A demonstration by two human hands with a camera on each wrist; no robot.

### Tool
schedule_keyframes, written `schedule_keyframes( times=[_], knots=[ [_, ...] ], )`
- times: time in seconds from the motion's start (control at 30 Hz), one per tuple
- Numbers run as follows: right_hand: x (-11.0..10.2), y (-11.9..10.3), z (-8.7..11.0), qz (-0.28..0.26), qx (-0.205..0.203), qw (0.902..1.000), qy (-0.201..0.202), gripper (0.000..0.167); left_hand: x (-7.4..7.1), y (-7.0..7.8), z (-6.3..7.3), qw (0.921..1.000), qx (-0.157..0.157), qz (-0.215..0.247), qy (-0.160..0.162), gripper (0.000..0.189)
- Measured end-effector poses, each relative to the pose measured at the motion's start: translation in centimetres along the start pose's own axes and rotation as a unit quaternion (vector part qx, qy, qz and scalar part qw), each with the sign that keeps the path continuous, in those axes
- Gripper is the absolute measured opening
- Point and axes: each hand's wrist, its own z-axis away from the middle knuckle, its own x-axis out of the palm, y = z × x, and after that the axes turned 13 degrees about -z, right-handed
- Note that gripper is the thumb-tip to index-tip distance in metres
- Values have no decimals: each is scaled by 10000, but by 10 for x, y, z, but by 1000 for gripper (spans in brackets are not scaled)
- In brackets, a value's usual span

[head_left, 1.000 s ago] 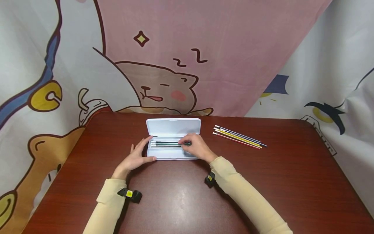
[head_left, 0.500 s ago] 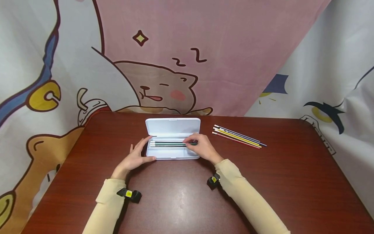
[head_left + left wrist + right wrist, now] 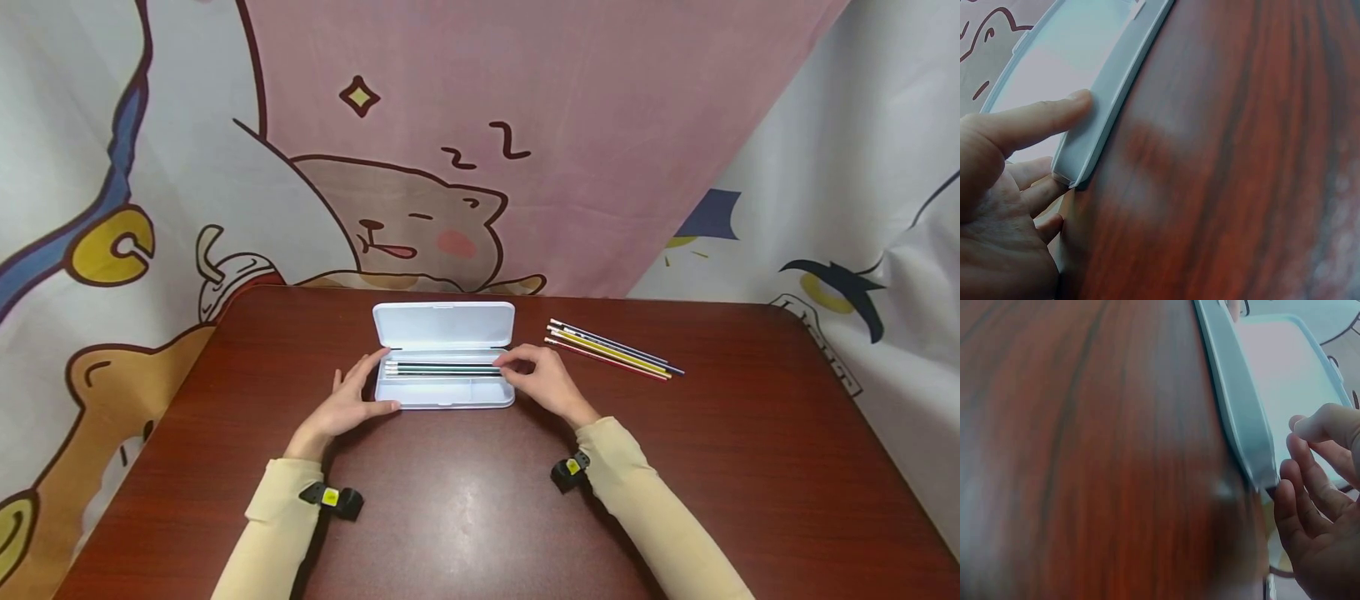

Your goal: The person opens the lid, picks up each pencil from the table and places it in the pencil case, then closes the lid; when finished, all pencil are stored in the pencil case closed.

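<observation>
A white pencil case [image 3: 423, 393] lies with its lid [image 3: 444, 327] raised at the back. Several dark and green pencils [image 3: 442, 369] lie side by side in its rear compartment, white ends to the left. My left hand [image 3: 339, 410] holds the case's left end, thumb on the front rim and index finger at the back corner; in the left wrist view the other fingers bend beside the corner. My right hand [image 3: 551, 383] is at the right end of the case, fingertips right by the pencils' ends. In the right wrist view its fingers curve loosely, with no pencil showing between them.
Several more pencils [image 3: 609, 350], blue, yellow and red, lie in a slanting bunch on the brown table [image 3: 457, 500], right of the case. Behind the table hangs a printed cloth [image 3: 585, 167]. A small camera sits on each wrist.
My right hand has slid rightward along the pencils to the right end of the case, uncovering more of them. The left hand and the case have stayed in place.
</observation>
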Motion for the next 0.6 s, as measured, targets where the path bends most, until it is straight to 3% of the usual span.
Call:
schedule_keyframes(
  times=[0.6],
  knots=[
    [-54,9,28,358,601,9968,379,16,0,1,0,10000,6,14,10,88]
  ],
)
